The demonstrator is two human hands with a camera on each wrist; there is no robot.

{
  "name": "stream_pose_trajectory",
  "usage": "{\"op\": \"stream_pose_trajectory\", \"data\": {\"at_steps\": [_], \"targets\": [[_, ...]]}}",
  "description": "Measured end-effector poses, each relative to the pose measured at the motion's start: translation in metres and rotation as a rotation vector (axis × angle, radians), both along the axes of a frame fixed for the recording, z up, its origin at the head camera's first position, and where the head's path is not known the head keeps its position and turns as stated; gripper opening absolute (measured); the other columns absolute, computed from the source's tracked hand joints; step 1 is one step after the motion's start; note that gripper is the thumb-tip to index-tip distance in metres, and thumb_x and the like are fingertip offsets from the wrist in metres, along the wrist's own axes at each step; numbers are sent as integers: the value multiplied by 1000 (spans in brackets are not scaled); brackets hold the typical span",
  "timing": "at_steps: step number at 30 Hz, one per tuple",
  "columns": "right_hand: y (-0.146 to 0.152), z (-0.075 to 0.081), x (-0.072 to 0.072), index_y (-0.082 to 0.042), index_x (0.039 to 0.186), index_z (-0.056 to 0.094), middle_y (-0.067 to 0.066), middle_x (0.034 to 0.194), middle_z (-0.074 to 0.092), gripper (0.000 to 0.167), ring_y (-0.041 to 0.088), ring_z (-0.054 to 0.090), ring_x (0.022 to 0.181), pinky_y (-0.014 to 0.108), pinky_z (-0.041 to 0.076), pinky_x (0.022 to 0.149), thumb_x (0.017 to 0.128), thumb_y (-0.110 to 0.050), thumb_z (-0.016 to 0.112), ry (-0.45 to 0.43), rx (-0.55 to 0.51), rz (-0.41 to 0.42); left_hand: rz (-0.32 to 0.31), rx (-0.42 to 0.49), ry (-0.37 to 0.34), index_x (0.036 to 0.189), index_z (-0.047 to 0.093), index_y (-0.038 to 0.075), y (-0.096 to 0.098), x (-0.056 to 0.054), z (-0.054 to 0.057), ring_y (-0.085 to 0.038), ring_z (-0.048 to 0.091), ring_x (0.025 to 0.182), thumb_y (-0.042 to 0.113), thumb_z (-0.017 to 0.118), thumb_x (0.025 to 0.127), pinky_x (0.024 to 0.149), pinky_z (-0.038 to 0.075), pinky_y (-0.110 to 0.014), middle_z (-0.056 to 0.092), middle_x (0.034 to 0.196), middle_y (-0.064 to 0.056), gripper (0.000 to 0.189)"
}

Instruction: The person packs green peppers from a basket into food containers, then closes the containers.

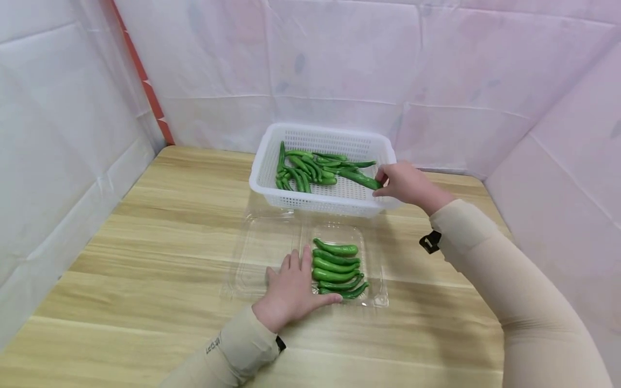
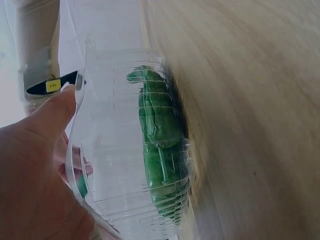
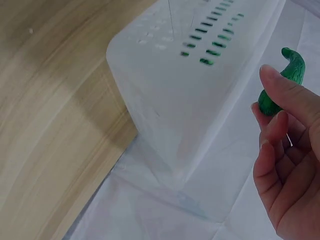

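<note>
Between thumb and fingers, my right hand [image 1: 402,185] pinches the end of a green pepper [image 3: 296,70] over the right side of the white perforated basket [image 1: 315,198]. Several more green peppers [image 1: 305,167] lie heaped in the basket's left and middle. In front of it, a clear plastic clamshell box [image 1: 375,291] lies unfolded, with a row of several peppers [image 1: 336,267] in its right half. My left hand [image 1: 291,291] rests on the box's near middle part, fingers spread and thumb along the near rim. The left wrist view shows its thumb at the clear rim.
The wooden table [image 1: 145,280] carries the basket and box. White sheeting [image 1: 339,64] hangs behind the table and on both sides. A red strip [image 1: 145,81] runs down the back left corner. The basket's walls stand higher than the box.
</note>
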State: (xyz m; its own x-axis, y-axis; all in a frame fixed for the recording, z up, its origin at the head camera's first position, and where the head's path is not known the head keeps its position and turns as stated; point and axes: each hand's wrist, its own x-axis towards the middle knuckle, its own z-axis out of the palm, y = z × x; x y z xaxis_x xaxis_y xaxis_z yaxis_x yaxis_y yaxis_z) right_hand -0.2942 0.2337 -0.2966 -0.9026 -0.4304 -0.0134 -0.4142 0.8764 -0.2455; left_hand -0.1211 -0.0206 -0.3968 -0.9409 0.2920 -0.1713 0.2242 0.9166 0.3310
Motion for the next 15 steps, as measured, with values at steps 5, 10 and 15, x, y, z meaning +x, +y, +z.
{"op": "stream_pose_trajectory", "data": {"at_steps": [5, 10, 15], "targets": [[-1, 1, 17, 1, 94, 63, 15, 91, 65, 27, 28, 61, 83, 43, 49, 72, 77, -15, 77, 5, -23, 9, 2, -2, -3, 149, 12, 5, 0, 0, 0, -40, 31, 130, 86, 46, 65, 91, 28, -69, 28, 145, -24, 122], [-4, -3, 30, -1, 90, 63, 11, 86, 65, 24, 24, 60, 76, 39, 48, 66, 76, -14, 78, 26, -60, 48, -1, -8, -4, 149, 12, 5, 0, 0, 0, -39, 31, 130, 86, 45, 65, 91, 28, -69, 29, 145, -24, 122], [-9, -19, 41, -4, 82, 62, 3, 77, 61, 20, 16, 55, 68, 34, 46, 61, 74, -10, 78, -3, -98, 137, -7, -18, 2, 149, 12, 5, 0, 0, 1, -40, 32, 130, 87, 44, 65, 90, 30, -69, 30, 144, -24, 122]]}}
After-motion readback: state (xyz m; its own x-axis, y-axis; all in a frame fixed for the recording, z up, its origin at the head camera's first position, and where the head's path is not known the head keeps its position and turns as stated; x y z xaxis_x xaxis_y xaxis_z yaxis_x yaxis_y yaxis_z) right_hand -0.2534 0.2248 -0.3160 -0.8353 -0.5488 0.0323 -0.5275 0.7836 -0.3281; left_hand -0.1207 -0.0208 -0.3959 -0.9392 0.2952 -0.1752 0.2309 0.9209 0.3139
